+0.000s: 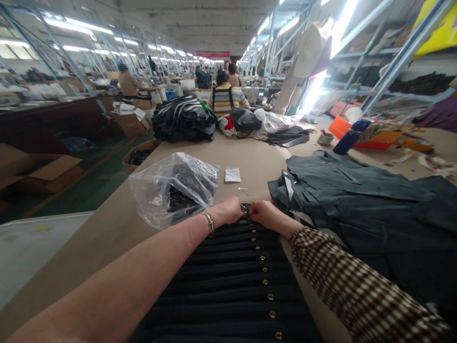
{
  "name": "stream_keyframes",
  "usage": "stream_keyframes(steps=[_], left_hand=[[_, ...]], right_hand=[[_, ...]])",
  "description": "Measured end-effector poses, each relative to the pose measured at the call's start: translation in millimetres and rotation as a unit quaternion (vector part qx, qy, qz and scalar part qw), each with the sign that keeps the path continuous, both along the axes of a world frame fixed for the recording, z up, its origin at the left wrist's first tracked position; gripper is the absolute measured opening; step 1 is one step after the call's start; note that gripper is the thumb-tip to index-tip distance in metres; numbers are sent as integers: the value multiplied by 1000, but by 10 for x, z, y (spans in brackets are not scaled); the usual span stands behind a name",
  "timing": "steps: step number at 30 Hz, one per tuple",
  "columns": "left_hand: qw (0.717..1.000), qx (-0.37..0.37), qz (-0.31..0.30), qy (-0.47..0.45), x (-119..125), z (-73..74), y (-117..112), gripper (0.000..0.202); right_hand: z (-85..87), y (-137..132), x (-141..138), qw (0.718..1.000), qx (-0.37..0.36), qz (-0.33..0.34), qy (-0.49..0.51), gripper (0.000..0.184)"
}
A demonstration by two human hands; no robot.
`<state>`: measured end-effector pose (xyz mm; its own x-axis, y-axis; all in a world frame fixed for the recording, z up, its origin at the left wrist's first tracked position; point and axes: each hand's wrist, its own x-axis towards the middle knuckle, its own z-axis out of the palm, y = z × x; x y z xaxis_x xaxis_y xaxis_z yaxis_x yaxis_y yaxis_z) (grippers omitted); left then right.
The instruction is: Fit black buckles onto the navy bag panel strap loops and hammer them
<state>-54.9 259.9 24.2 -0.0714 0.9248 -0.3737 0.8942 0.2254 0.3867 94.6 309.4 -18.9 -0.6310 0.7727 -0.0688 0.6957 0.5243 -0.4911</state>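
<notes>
Dark strips, which look like black zippers (235, 274) with gold-coloured sliders, lie side by side in overlapping rows on the table in front of me. At the far end of the rows, my left hand (230, 211) pinches the left side of a dark strip with gold metal bits (244, 208). Close beside it, my right hand (263, 214) is closed on the strip's right side. The fingertips partly hide the piece. Just left of my left wrist, a clear plastic bag (153, 190) holds more dark pieces with gold bits.
Beyond my hands lie a small white paper (233, 175) and thin scraps. Dark grey garments (342, 190) cover the right side. A black fabric bundle (183, 119) and a black bag (245, 121) sit at the far edge. Cardboard boxes (39, 171) stand left on the floor. People sit farther back.
</notes>
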Motion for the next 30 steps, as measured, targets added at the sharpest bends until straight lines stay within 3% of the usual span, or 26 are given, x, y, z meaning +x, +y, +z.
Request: stream_keyframes(steps=[4,8,11,14,17,20,25,30], left_hand=[[999,11,26,-28,-115,-2,-27,1],[989,23,58,-135,-194,106,-131,13],[967,34,90,-236,-180,198,-224,22],[942,32,111,-314,-125,248,-298,21],[922,28,126,-366,-58,249,-347,21],[907,39,142,-395,-1,209,-376,23],[895,50,142,-420,34,132,-403,28],[889,19,127,-440,6,170,-411,29]], right_hand=[[42,-26,46,999,21,4,25,11],[185,-198,44,993,52,-15,102,13],[257,-394,-21,971,-40,-20,233,13],[233,-536,-112,919,-158,-11,361,14],[176,-574,-180,872,-206,-15,445,22],[169,-554,-208,853,-237,-47,462,27],[243,-555,-201,859,-272,-75,426,25],[288,-568,-143,817,-328,-93,465,22]])
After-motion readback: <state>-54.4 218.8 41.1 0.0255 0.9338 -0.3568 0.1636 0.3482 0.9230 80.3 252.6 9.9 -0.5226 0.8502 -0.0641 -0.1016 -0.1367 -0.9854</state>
